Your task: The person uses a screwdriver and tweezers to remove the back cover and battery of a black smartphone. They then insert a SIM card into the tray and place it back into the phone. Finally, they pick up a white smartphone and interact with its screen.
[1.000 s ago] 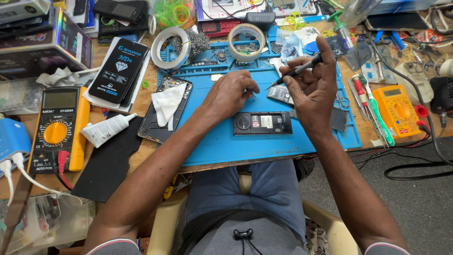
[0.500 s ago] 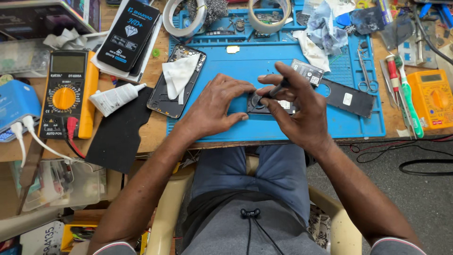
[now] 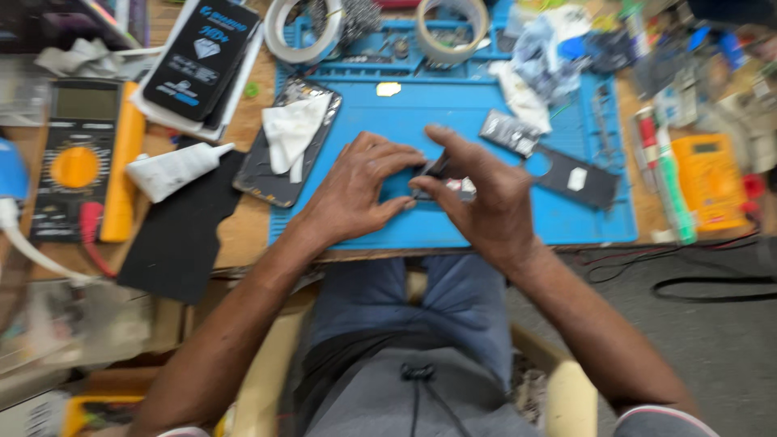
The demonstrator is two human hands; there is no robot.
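Both my hands meet over the middle of a blue work mat (image 3: 421, 121). My left hand (image 3: 356, 190) and my right hand (image 3: 481, 198) close together around a small dark device (image 3: 441, 182), mostly hidden by my fingers; a silvery bit shows by my right thumb. To the left of my left hand lies a dark phone (image 3: 279, 162) with a white cloth (image 3: 293, 133) on it. The frame is blurred, so finer detail is lost.
A black-and-orange multimeter (image 3: 77, 158) and a white glue tube (image 3: 174, 170) lie at left, beside a black sheet (image 3: 174, 235). Tape rolls (image 3: 303, 32) sit at the mat's far edge. A dark flat panel (image 3: 579, 174), screwdrivers (image 3: 664, 174) and a yellow meter (image 3: 708, 182) are at right.
My right hand came down from holding a thin tool above the mat, and both hands closed together on the small device. The view tilted toward my lap.
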